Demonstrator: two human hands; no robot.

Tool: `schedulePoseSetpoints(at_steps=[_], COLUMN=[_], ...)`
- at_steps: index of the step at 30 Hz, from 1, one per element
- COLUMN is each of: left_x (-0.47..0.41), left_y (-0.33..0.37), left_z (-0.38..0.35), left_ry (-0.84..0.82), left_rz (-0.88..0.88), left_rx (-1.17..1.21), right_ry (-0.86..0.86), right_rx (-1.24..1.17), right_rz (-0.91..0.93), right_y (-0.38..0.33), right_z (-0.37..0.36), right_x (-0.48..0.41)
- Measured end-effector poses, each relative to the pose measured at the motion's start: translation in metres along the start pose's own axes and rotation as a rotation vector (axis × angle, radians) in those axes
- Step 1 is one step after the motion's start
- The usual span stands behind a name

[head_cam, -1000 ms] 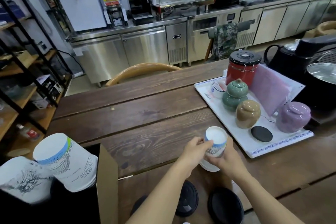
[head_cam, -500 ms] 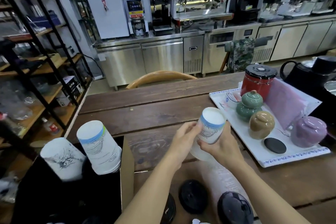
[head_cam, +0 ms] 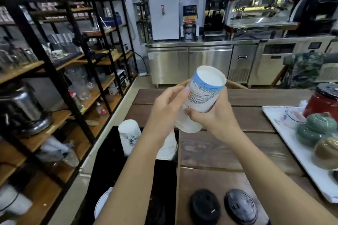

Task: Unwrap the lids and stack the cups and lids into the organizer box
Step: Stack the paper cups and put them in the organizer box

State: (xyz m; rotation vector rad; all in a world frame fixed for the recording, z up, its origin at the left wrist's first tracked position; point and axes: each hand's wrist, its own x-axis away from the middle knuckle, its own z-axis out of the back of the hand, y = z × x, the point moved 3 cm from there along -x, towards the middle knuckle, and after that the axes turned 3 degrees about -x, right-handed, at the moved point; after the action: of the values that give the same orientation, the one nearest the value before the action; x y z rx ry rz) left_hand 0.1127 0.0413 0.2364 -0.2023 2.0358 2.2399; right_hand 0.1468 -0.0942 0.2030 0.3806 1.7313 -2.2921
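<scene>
Lifted off the counter (head_cam: 256, 118) since the earlier frames, the stack of paper cups (head_cam: 200, 99) now hangs in the air between both hands, tilted with its closed bottom end up and leaning right; the view has also swung left, so the black shelving (head_cam: 54, 56) fills more of the picture.

From the head camera, the right hand (head_cam: 214, 118) wraps around the lower half of the stack, thumb across the front and fingers curled behind it. The left hand (head_cam: 165, 105) sits at the stack's left side with its fingers bent and the fingertips touching the printed wall just under the blue band; how firmly it grips I cannot tell. Several nested rims show at the bottom of the stack.

Below and left of the hands stands the dark organizer box (head_cam: 146, 179), set against the left edge of the counter. One inverted white cup stack (head_cam: 129, 137) rises from it, and a second cup stack (head_cam: 168, 147) is partly hidden behind the left forearm.

Two black lids (head_cam: 204, 206) lie side by side on the counter near the bottom edge, just right of the box. At the right a white tray (head_cam: 285, 129) carries a red canister (head_cam: 321, 102), a green jar (head_cam: 318, 129) and a tan jar (head_cam: 327, 151).
</scene>
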Motion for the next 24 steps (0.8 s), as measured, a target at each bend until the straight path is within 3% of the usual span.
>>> schedulePoseSetpoints(at_steps=[8, 14, 18, 24], left_x=[-0.007, -0.009, -0.01, -0.014], left_y=[-0.023, -0.06, -0.073, -0.088], left_z=[0.058, 0.065, 0.064, 0.063], left_ry=[0.136, 0.076, 0.041, -0.083], left_rz=[0.086, 0.218, 0.152, 0.113], left_rx=[-0.013, -0.054, -0.129, -0.441], right_ry=[-0.159, -0.278, -0.414, -0.286], right_rx=[0.038, 0.11, 0.1, 0.23], right_rz=[-0.061, -0.197, -0.203, 0.118], right_y=[-0.003, 0.032, 0.047, 0.049], right_z=[-0.066, -0.089, -0.097, -0.094], right_x=[-0.022, -0.011, -0.001, 0.01])
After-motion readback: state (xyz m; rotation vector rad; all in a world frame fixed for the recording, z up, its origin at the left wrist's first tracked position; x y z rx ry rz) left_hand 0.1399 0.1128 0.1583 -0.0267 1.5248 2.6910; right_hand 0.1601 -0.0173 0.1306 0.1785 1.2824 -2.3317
